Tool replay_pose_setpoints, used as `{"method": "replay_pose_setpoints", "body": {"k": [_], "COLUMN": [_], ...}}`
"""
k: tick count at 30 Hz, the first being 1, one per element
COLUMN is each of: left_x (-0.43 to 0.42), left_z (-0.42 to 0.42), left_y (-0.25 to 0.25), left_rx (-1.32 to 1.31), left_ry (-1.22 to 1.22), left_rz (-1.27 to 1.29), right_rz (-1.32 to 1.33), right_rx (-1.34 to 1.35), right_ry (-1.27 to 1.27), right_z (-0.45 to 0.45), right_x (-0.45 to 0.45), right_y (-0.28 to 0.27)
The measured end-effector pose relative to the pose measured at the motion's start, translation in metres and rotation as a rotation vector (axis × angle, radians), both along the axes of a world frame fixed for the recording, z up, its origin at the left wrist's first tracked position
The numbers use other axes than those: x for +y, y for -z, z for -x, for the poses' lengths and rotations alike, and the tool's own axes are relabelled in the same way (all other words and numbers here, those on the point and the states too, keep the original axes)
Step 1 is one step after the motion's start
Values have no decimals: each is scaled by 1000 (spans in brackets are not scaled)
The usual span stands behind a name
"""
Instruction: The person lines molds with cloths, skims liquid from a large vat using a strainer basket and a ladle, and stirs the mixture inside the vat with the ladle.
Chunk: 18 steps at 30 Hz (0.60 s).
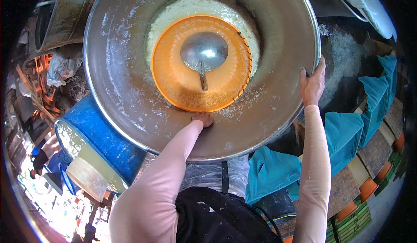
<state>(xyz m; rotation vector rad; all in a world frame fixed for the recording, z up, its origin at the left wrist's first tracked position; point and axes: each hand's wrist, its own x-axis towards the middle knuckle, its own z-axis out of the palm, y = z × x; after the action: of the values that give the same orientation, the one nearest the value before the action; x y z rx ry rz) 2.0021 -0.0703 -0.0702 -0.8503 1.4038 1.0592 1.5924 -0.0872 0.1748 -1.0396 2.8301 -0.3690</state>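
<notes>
A large metal vat [126,82] fills the upper middle, its inner wall spotted with white bits. White, curd-like matter [191,5] lies at its bottom. On this sits a round orange plastic basket [173,86], with a shiny metal bowl-shaped scoop [204,49] inside, its short handle pointing toward me. My left hand [203,119] reaches into the vat and is closed at the basket's near rim; its fingertips are partly hidden. At the vat's right edge my right hand [313,84] grips the rim, thumb inside and fingers outside.
A blue barrel [102,134] holding cloudy liquid and a pale container [87,178] stands at left. Teal cloth [273,173] drapes along the right over brown tiles. A rusty metal drum [71,15] is at upper left, and white sacking [369,6] at upper right.
</notes>
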Motion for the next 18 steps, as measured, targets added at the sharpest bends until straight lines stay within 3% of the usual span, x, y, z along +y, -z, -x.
{"method": "replay_pose_setpoints", "body": {"k": [18], "left_x": [4], "left_z": [-3], "left_y": [10], "left_rx": [13], "left_ry": [14], "left_rz": [33], "right_rz": [-3], "right_rx": [-10], "right_ry": [16], "right_z": [-2], "right_x": [-2], "right_y": [-2]}}
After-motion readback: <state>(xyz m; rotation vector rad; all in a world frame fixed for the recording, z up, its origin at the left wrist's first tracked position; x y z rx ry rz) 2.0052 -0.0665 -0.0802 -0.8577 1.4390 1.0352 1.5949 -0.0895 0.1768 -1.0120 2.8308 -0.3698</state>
